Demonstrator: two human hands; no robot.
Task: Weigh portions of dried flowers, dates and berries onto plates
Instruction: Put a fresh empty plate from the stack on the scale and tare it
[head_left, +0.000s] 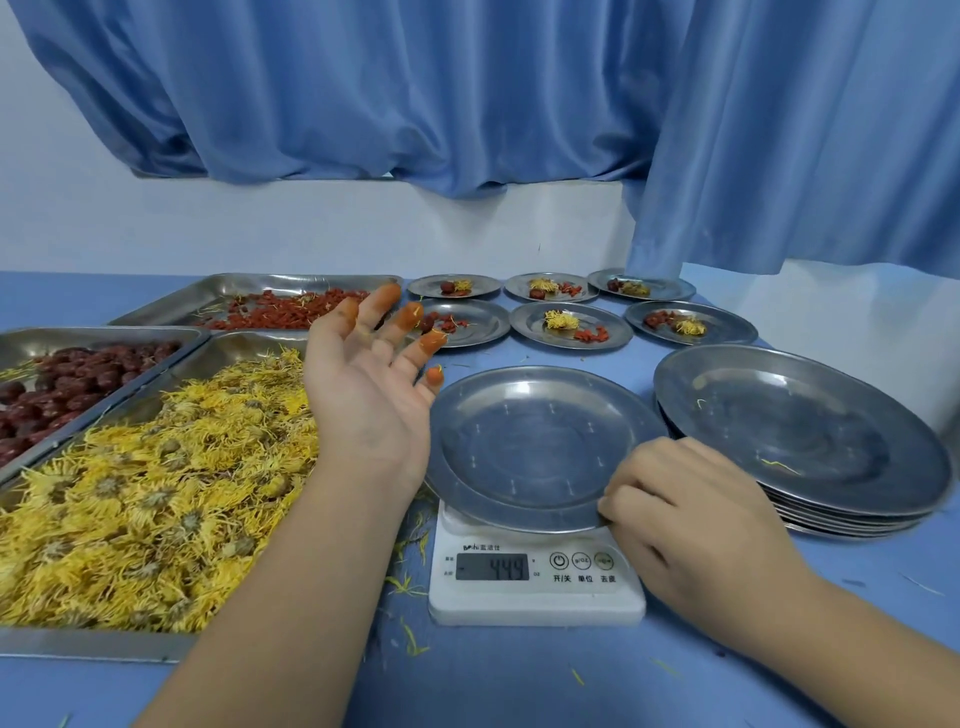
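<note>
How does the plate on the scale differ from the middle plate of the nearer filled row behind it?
The plate on the scale is empty; the middle filled plate holds yellow flowers and red berries. The plate on the scale sits on the white scale, the right hand pinching its near rim; the middle filled plate lies on the blue table, untouched. Both are round, shiny metal.

The single view comes from the person's head, above the near edge of the blue table (519, 686). It faces forward and down, toward the white wall (260, 223) and the blue curtain (467, 93) behind the table. The lens is wide and near. The kitchen scale (535, 597) with a steel plate (530, 447) sits at lower centre. The left forearm (291, 597) and the right forearm (857, 639) enter from the bottom edge.
</note>
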